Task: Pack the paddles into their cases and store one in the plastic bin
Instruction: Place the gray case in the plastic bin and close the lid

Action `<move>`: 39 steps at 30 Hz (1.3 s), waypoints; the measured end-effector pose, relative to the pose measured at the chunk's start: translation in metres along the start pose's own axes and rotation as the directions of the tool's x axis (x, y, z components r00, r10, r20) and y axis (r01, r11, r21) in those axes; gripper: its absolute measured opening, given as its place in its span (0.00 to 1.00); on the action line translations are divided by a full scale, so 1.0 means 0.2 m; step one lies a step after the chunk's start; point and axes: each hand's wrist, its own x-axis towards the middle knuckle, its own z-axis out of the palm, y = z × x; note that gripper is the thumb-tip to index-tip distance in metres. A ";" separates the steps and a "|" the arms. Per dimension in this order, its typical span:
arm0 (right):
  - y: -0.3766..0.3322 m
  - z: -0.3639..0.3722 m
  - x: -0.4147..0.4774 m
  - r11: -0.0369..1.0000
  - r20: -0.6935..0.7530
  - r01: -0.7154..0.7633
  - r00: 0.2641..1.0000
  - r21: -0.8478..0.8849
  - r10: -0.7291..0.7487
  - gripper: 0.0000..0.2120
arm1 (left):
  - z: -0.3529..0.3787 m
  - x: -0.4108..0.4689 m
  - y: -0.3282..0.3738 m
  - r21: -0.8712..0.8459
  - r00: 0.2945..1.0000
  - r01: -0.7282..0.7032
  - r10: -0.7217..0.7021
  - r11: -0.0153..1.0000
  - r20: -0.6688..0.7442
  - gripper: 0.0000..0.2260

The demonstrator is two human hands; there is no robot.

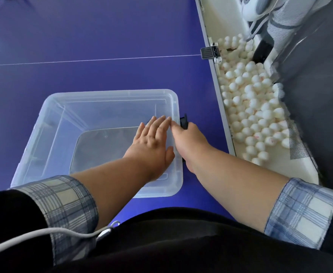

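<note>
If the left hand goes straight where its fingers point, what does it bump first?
Probably the right wall of the plastic bin, near its far corner. The left hand lies open, fingers aimed there. Height unclear; it might clear the rim.

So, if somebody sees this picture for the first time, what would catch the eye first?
Likely the clear bin on the blue table, with both hands at its right wall: the left hand is spread flat over it, the right hand grips a black object just outside the rim. Next, the heap of white balls beyond the table's right edge.
</note>
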 end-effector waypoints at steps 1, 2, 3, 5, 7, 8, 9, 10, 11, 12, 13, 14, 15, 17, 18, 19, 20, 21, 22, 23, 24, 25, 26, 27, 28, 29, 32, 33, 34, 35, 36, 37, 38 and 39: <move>0.00 0.02 -0.02 0.999 -0.003 0.044 0.999 -0.013 -0.044 0.27 | 0.00 0.00 0.00 -0.008 1.000 -0.004 0.004 1.000 0.002 0.32; 0.00 0.03 -0.04 0.997 0.003 0.077 0.997 -0.030 -0.077 0.26 | 0.00 0.00 0.00 -0.004 1.000 -0.011 0.011 1.000 0.019 0.32; 0.00 0.04 -0.06 0.995 0.016 0.088 0.996 -0.041 -0.087 0.26 | -0.01 0.00 0.00 0.010 0.999 -0.021 0.020 1.000 0.047 0.33; 0.02 0.04 -0.08 0.995 0.019 0.101 0.995 -0.013 -0.101 0.27 | -0.02 0.01 0.00 0.052 0.995 -0.044 0.039 0.998 0.086 0.32; 0.04 0.02 -0.10 0.991 -0.006 0.101 0.995 0.087 -0.100 0.26 | -0.02 0.02 0.00 0.102 0.994 -0.073 0.063 0.992 0.094 0.29; 0.04 0.01 -0.11 0.985 -0.015 0.087 0.996 0.148 -0.086 0.26 | -0.01 0.02 0.00 0.125 0.993 -0.081 0.068 0.989 0.100 0.27; 0.04 0.01 -0.12 0.978 -0.018 0.079 0.997 0.191 -0.077 0.26 | -0.01 0.02 0.00 0.137 0.992 -0.080 0.065 0.987 0.108 0.27; 0.03 0.02 -0.13 0.976 -0.021 0.088 0.996 0.198 -0.086 0.27 | -0.01 0.02 0.00 0.144 0.991 -0.077 0.059 0.987 0.121 0.28; 0.03 0.03 -0.13 0.983 -0.030 0.112 0.994 0.148 -0.108 0.29 | -0.01 0.03 0.00 0.151 0.989 -0.076 0.055 0.986 0.136 0.30; 0.03 0.05 -0.13 0.988 -0.040 0.139 0.990 0.070 -0.136 0.31 | -0.01 0.03 0.01 0.157 0.988 -0.077 0.054 0.985 0.147 0.32; 0.03 0.06 -0.14 0.988 -0.050 0.155 0.987 -0.004 -0.155 0.34 | -0.01 0.03 0.01 0.157 0.987 -0.077 0.053 0.985 0.151 0.33; 0.03 0.08 -0.14 0.985 -0.056 0.160 0.985 -0.061 -0.164 0.36 | -0.01 0.03 0.01 0.153 0.987 -0.077 0.054 0.985 0.151 0.32; 0.04 0.09 -0.14 0.981 -0.064 0.165 0.983 -0.103 -0.172 0.38 | -0.01 0.03 0.01 0.150 0.987 -0.079 0.056 0.986 0.151 0.32; 0.03 0.11 -0.14 0.968 -0.078 0.185 0.977 -0.171 -0.201 0.37 | -0.01 0.03 0.01 0.150 0.986 -0.081 0.057 0.985 0.157 0.32; 0.03 0.11 -0.15 0.960 -0.079 0.194 0.974 -0.202 -0.213 0.36 | -0.01 0.03 0.01 0.155 0.985 -0.080 0.054 0.985 0.163 0.33; 0.02 0.11 -0.14 0.954 -0.082 0.194 0.973 -0.228 -0.217 0.35 | -0.02 0.03 0.01 0.165 0.984 -0.080 0.051 0.983 0.172 0.33; 0.00 0.11 -0.14 0.952 -0.087 0.184 0.974 -0.246 -0.210 0.34 | -0.02 0.03 0.01 0.178 0.982 -0.083 0.050 0.980 0.182 0.34; -0.01 0.11 -0.14 0.952 -0.092 0.169 0.976 -0.256 -0.198 0.33 | -0.02 0.03 0.01 0.195 0.980 -0.090 0.052 0.977 0.195 0.35; -0.02 0.11 -0.15 0.951 -0.096 0.161 0.977 -0.265 -0.192 0.33 | -0.02 0.03 0.01 0.212 0.977 -0.100 0.055 0.972 0.208 0.36; -0.03 0.12 -0.16 0.949 -0.102 0.160 0.976 -0.273 -0.193 0.32 | -0.03 0.03 0.01 0.226 0.974 -0.110 0.060 0.968 0.219 0.36; -0.03 0.12 -0.16 0.947 -0.110 0.156 0.975 -0.281 -0.193 0.31 | -0.03 0.03 0.01 0.233 0.972 -0.119 0.065 0.965 0.226 0.36; -0.04 0.13 -0.17 0.945 -0.121 0.149 0.974 -0.291 -0.190 0.31 | -0.03 0.03 0.01 0.233 0.970 -0.125 0.070 0.964 0.231 0.36; -0.04 0.13 -0.18 0.943 -0.131 0.140 0.974 -0.301 -0.187 0.30 | -0.04 0.03 0.01 0.228 0.968 -0.129 0.073 0.965 0.238 0.36; -0.05 0.14 -0.18 0.941 -0.140 0.135 0.972 -0.311 -0.186 0.29 | -0.04 0.03 0.01 0.224 0.967 -0.133 0.077 0.965 0.244 0.36; -0.06 0.14 -0.18 0.938 -0.150 0.132 0.971 -0.321 -0.188 0.29 | -0.04 0.04 0.01 0.222 0.966 -0.138 0.082 0.965 0.244 0.35; -0.07 0.15 -0.19 0.935 -0.158 0.128 0.969 -0.331 -0.189 0.28 | -0.04 0.04 0.00 0.220 0.967 -0.143 0.088 0.965 0.239 0.35; -0.09 0.16 -0.21 0.930 -0.162 0.109 0.971 -0.351 -0.176 0.27 | -0.05 0.04 -0.02 0.213 0.967 -0.153 0.102 0.965 0.231 0.35; -0.10 0.17 -0.22 0.929 -0.162 0.108 0.971 -0.353 -0.174 0.27 | -0.05 0.04 -0.03 0.203 0.968 -0.153 0.105 0.967 0.228 0.35; -0.11 0.18 -0.22 0.929 -0.164 0.107 0.971 -0.354 -0.174 0.27 | -0.06 0.04 -0.04 0.189 0.968 -0.153 0.109 0.970 0.227 0.35; -0.12 0.19 -0.23 0.930 -0.168 0.104 0.971 -0.353 -0.172 0.27 | -0.07 0.03 -0.05 0.174 0.967 -0.157 0.116 0.972 0.228 0.35; -0.13 0.20 -0.23 0.932 -0.174 0.101 0.970 -0.349 -0.170 0.27 | -0.08 0.03 -0.06 0.164 0.966 -0.164 0.125 0.973 0.228 0.35; -0.13 0.21 -0.23 0.933 -0.180 0.096 0.970 -0.347 -0.166 0.27 | -0.09 0.03 -0.06 0.152 0.964 -0.171 0.134 0.973 0.230 0.35; -0.14 0.21 -0.23 0.934 -0.188 0.089 0.969 -0.347 -0.162 0.27 | -0.09 0.02 -0.07 0.137 0.962 -0.177 0.142 0.975 0.231 0.35; -0.14 0.22 -0.23 0.933 -0.196 0.083 0.967 -0.351 -0.160 0.27 | -0.09 0.02 -0.08 0.128 0.962 -0.182 0.149 0.975 0.230 0.35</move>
